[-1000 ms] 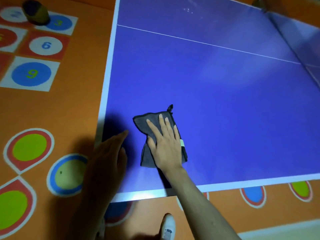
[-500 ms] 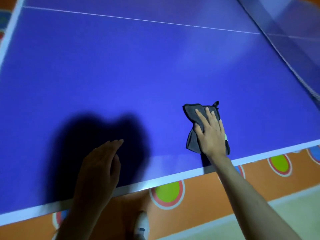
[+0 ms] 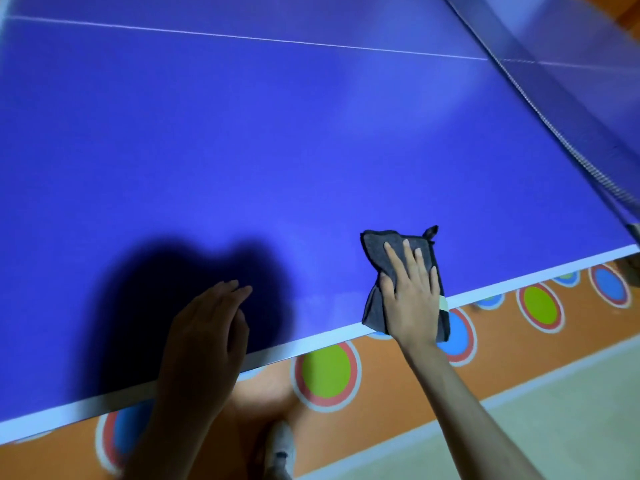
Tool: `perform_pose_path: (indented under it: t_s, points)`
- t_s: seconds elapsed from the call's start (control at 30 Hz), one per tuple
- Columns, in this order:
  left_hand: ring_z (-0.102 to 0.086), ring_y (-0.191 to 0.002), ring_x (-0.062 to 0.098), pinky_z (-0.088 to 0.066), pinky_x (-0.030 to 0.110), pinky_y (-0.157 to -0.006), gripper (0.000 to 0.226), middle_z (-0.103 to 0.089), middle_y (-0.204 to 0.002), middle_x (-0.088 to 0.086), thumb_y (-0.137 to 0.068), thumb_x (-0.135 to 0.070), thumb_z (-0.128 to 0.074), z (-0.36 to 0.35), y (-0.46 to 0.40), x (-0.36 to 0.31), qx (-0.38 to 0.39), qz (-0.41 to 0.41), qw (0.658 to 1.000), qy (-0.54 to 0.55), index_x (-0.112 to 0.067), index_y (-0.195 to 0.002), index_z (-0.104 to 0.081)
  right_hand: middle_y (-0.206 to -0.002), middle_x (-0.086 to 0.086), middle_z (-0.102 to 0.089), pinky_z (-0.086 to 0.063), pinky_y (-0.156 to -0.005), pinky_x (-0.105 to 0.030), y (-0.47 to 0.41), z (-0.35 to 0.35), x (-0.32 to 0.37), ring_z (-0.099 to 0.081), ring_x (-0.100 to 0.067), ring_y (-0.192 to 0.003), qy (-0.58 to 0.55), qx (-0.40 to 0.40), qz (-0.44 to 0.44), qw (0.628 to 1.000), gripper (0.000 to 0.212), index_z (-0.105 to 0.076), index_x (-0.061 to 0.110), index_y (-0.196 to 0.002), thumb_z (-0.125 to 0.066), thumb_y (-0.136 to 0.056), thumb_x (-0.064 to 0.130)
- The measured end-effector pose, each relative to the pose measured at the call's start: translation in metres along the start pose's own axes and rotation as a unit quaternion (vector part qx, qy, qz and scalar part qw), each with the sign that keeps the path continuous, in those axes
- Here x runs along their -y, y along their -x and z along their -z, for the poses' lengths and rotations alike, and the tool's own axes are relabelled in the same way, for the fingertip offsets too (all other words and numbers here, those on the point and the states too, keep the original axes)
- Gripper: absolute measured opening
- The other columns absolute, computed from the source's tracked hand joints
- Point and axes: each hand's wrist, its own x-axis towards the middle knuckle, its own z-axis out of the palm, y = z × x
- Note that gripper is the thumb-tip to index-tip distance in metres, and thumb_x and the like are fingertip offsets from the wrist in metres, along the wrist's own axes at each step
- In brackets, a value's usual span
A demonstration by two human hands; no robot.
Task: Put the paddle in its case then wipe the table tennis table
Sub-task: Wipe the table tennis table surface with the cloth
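Item: grey cloth, wiping stage of the task. It was laid on the blue surface at about 4 o'clock in the head view, its lower corner overhanging the white near edge. Its long axis ran from 6 to 12 o'clock, with a small hanging loop at the upper right corner.

Right hand: pressed flat on the cloth, fingers straight and spread, pointing to 12 o'clock; nothing was pinched or gripped. The cloth lay directly beneath the palm.

Left hand: held at about 7 o'clock over the near edge, fingers straight and together, nothing held; whether the surface was touched could not be told. It stood well apart from the cloth, so the right hand was the nearer.

Unwiped blue lay chiefly toward 12 and 10 o'clock from the fingers; the net ran at 2 o'clock. The next stroke was judged to lead away from the edge.

Paddle and case: not in view.
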Motion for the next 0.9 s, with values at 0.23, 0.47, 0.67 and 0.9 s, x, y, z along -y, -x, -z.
perform_pose_path:
  t_s: [0.23,0.47,0.67,0.9]
  points:
    - [-0.061,-0.125,0.031,-0.048,0.048,-0.105,0.034,-0.067,-0.129,0.011,-0.097,-0.014,-0.049,0.055,0.027,0.058,-0.045,0.034,0.998,0.023,-0.008,-0.124,-0.070,-0.173,0.006,-0.021,-0.012,-0.130,-0.048,0.048,-0.016,0.110,-0.014,-0.018,-0.161,0.012,0.001,0.023,1.000,0.062,-0.031,0.038,-0.162,-0.021,-0.102,0.048]
    - [-0.064,-0.115,0.035,-0.048,0.046,-0.099,0.035,-0.069,-0.124,0.013,-0.093,-0.013,-0.046,0.145,0.072,0.151,-0.114,0.102,0.988,0.021,-0.006,-0.115,-0.072,-0.170,0.001,-0.030,-0.024,-0.127,-0.052,0.112,-0.036,0.249,-0.024,-0.023,-0.158,0.026,0.003,0.065,0.998,0.060,-0.036,0.036,-0.161,-0.029,-0.101,0.042]
    - [-0.063,-0.113,0.037,-0.047,0.047,-0.096,0.036,-0.068,-0.123,0.014,-0.088,-0.009,-0.042,0.217,0.107,0.218,-0.145,0.128,0.981,-0.003,-0.006,-0.109,-0.070,-0.169,0.002,-0.032,-0.021,-0.126,-0.050,0.177,-0.054,0.385,-0.025,-0.021,-0.158,-0.003,0.003,0.109,0.994,0.061,-0.041,0.034,-0.158,-0.036,-0.098,0.037]
    - [-0.061,-0.113,0.036,-0.041,0.041,-0.101,0.032,-0.068,-0.119,0.019,-0.093,-0.009,-0.042,0.277,0.145,0.274,-0.159,0.104,0.982,0.001,-0.003,-0.108,-0.070,-0.157,0.001,-0.050,-0.026,-0.124,-0.044,0.238,-0.068,0.517,-0.040,-0.023,-0.149,-0.108,0.006,0.148,0.983,0.051,-0.059,0.028,-0.140,-0.060,-0.091,0.013]
